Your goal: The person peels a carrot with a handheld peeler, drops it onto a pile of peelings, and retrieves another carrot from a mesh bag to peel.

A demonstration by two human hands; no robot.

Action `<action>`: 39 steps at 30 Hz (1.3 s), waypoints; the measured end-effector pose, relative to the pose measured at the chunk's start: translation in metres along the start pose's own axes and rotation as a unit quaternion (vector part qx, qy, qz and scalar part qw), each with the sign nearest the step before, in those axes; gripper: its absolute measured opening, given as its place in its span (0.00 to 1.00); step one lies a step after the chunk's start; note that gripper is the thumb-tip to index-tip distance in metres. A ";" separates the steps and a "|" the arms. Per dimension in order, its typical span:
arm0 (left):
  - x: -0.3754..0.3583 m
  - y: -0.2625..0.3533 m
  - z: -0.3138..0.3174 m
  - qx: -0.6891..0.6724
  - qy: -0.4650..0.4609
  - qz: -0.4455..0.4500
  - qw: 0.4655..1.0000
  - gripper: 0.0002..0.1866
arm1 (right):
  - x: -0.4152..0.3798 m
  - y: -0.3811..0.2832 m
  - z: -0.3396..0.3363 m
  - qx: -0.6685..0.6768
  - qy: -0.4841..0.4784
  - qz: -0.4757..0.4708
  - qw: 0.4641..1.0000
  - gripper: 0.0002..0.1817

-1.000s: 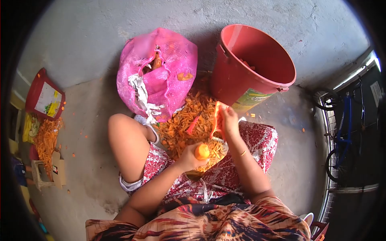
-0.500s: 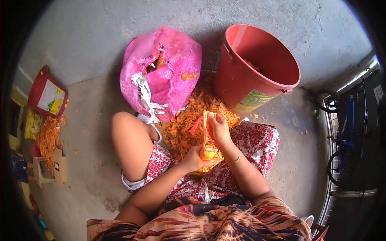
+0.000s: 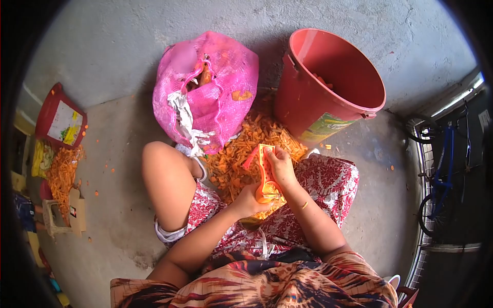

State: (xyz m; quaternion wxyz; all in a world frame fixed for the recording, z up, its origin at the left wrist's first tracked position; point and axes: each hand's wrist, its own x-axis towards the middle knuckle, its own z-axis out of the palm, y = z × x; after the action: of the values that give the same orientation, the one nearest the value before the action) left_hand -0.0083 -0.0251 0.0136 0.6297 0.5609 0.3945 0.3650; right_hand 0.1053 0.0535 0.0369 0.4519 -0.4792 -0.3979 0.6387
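Note:
My right hand (image 3: 281,168) is closed around the handle of an orange peeler (image 3: 265,160), thumb along its dotted face. The peeler's head and blade lie against the rounded end of a carrot (image 3: 265,194). Low over my lap, my left hand (image 3: 248,201) is wrapped around that carrot, and most of the carrot is hidden by the fingers and the peeler. Beneath and beyond both hands spreads a heap of orange peelings (image 3: 231,164), with a small red piece (image 3: 249,159) beside the peeler handle.
A pink mesh sack (image 3: 205,92) with carrots showing through its opening stands ahead. To its right leans a tall red bucket (image 3: 313,102) with orange pieces inside. At far left are a tipped red container (image 3: 49,120) and more peelings (image 3: 61,174). A blue bicycle (image 3: 444,169) stands right.
The peeler's head has tilted and shifted slightly down over the carrot's end, the blade now seen more edge-on. Both hands keep their grip.

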 end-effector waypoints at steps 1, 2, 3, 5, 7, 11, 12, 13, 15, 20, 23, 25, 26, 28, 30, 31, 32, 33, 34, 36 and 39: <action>0.000 0.000 0.000 0.006 -0.001 -0.001 1.000 0.17 | 0.001 -0.001 0.000 0.006 0.002 0.010 1.000 0.11; 0.000 0.002 -0.001 0.005 0.000 0.001 1.000 0.18 | 0.001 -0.002 0.000 0.012 0.005 0.020 1.000 0.12; 0.000 0.006 -0.001 0.005 0.002 0.003 1.000 0.18 | 0.001 -0.007 -0.001 0.035 -0.003 0.032 0.999 0.12; 0.000 0.007 -0.001 0.004 0.002 0.007 1.000 0.18 | -0.001 -0.021 -0.001 0.025 0.000 0.036 0.999 0.11; 0.001 0.004 0.000 0.003 0.002 0.013 1.000 0.19 | -0.002 -0.019 0.000 0.018 -0.003 0.025 1.000 0.11; 0.001 0.004 -0.001 0.014 -0.003 0.003 1.000 0.18 | 0.001 -0.007 0.002 0.019 0.008 0.018 1.000 0.10; 0.001 0.002 0.000 0.012 -0.005 0.003 1.000 0.18 | 0.002 -0.004 0.001 0.016 0.010 0.012 1.000 0.10; 0.001 0.001 -0.001 0.011 -0.006 0.003 1.000 0.18 | 0.004 -0.001 -0.001 0.012 0.012 0.006 1.000 0.11; -0.001 0.005 0.000 0.016 0.014 0.005 1.000 0.17 | 0.005 -0.001 -0.001 -0.026 0.033 0.010 0.999 0.11; -0.005 0.026 0.003 0.153 -0.069 0.148 0.975 0.17 | 0.036 0.016 -0.029 -0.311 0.256 -0.149 0.903 0.12; -0.011 0.025 0.008 0.118 -0.112 0.110 0.981 0.18 | 0.046 -0.003 -0.047 -0.068 0.236 -0.044 0.968 0.13; -0.006 0.022 -0.002 0.142 -0.042 0.076 0.986 0.17 | 0.033 -0.013 -0.044 -0.187 0.221 -0.050 0.956 0.13; -0.003 0.019 -0.005 0.149 -0.015 0.031 0.988 0.17 | 0.025 -0.017 -0.042 -0.246 0.209 -0.052 0.945 0.12; -0.001 0.020 -0.009 0.144 0.000 0.043 0.989 0.18 | 0.017 -0.017 -0.034 -0.118 0.167 -0.054 0.977 0.12; 0.003 0.026 -0.009 0.148 0.011 0.053 0.988 0.18 | 0.016 -0.023 -0.036 -0.082 0.155 -0.083 0.981 0.12; 0.004 0.019 -0.009 0.180 0.010 0.022 0.983 0.18 | 0.012 -0.040 -0.037 -0.148 0.171 -0.096 0.969 0.11; 0.005 0.016 -0.010 0.245 0.010 0.008 0.969 0.18 | 0.018 -0.041 -0.047 -0.125 0.187 -0.117 0.967 0.10; 0.004 0.015 -0.010 0.307 0.010 -0.007 0.952 0.18 | 0.017 -0.055 -0.053 -0.119 0.206 -0.101 0.966 0.08; 0.003 0.014 -0.010 0.368 0.011 -0.021 0.930 0.17 | 0.015 -0.068 -0.060 -0.113 0.225 -0.085 0.964 0.07; 0.002 0.010 -0.012 0.426 -0.048 -0.037 0.902 0.17 | 0.026 -0.071 -0.084 -0.053 0.213 -0.128 0.967 0.07; 0.004 0.000 -0.016 0.502 -0.163 -0.034 0.849 0.17 | 0.027 -0.074 -0.098 0.063 0.177 -0.107 0.976 0.10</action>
State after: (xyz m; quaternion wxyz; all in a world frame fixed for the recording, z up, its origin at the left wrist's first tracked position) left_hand -0.0214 -0.0143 0.0126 0.3298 0.8381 0.4345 -0.0008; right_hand 0.2112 0.1066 0.0779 0.6104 -0.5096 -0.3197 0.5152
